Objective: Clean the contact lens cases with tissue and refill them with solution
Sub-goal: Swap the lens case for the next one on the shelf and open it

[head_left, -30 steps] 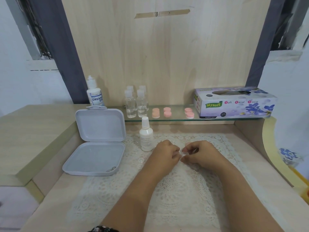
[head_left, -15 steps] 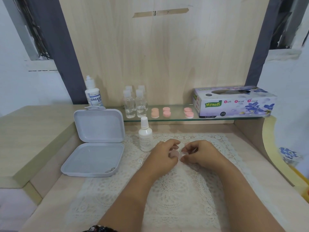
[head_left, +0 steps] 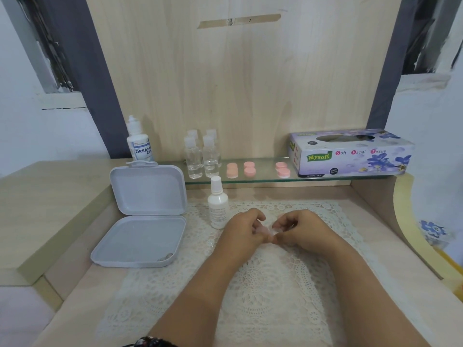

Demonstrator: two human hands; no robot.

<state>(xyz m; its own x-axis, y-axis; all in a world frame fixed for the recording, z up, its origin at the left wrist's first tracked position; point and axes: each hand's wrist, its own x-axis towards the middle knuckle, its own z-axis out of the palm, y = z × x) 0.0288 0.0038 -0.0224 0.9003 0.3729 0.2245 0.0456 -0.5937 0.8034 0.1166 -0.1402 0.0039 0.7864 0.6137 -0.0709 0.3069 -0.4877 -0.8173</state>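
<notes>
Both hands are staying together over the lace mat (head_left: 253,279), barely shifting. Left hand (head_left: 241,234) and right hand (head_left: 303,230) are pinching a small translucent case (head_left: 268,231) between curled fingertips, its long axis lying left-right. A white plastic bottle (head_left: 217,205) is standing upright just beside.

Both hands meet over the lace mat (head_left: 263,284) on the surface: the left hand (head_left: 244,231) and the right hand (head_left: 300,230) pinch one small clear lens case (head_left: 266,231) between their fingertips. A white bottle (head_left: 217,207) stands just beside the left hand, and an open grey box (head_left: 140,236) lies further left.
</notes>
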